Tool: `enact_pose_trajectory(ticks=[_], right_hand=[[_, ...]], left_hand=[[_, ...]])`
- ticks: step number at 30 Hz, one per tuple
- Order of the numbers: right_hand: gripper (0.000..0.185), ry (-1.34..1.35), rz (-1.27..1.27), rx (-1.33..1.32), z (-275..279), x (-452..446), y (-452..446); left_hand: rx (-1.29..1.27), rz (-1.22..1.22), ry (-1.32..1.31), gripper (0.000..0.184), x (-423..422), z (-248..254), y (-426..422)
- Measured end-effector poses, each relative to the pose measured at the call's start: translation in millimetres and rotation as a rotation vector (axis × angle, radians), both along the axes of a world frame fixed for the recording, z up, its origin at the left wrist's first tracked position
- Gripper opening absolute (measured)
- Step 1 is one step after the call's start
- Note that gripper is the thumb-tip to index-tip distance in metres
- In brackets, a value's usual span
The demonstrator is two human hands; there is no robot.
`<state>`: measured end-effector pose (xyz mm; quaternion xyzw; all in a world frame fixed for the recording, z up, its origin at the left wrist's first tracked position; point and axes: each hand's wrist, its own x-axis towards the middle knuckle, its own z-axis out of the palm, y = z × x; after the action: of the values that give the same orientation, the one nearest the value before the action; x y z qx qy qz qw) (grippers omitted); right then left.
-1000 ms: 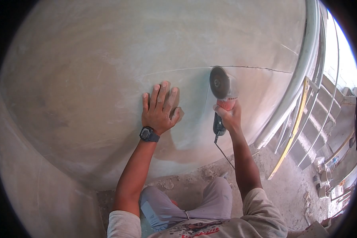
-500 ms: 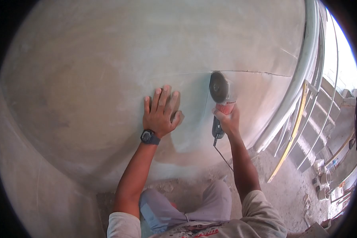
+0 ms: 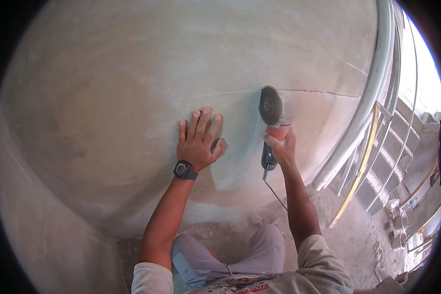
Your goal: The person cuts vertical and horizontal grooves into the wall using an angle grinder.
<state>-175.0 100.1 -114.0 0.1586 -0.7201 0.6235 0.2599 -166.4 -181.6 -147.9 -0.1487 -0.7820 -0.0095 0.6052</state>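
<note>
Right hand (image 3: 283, 146): fingers grip red-black, round-bladed grinder (image 3: 274, 115)
Left hand (image 3: 197, 146): fingers open on smooth grey wall (image 3: 108, 93)
Cutting: seems on, needs steady hands

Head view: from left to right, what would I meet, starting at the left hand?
Left hand, spread on the wall → angle grinder, gripped by the right hand → long yellow bar → small buckets.

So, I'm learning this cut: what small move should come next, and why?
Probably ease the grinder slightly down the wall with the right hand: its disc sits where the horizontal line meets a faint vertical one running below.
</note>
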Motion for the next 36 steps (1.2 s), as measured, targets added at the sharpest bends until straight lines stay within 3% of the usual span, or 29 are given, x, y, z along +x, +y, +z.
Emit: enact_pose_trajectory(ticks=[26,36], right_hand=[[0.046,-0.094,-0.033,0.029,-28,9,8],[0.044,-0.054,0.001,0.002,-14,9,5]], left_hand=[[0.002,-0.015,0.009,0.076,-7,7,5],[0.001,0.000,0.008,0.078,-3,2,4]])
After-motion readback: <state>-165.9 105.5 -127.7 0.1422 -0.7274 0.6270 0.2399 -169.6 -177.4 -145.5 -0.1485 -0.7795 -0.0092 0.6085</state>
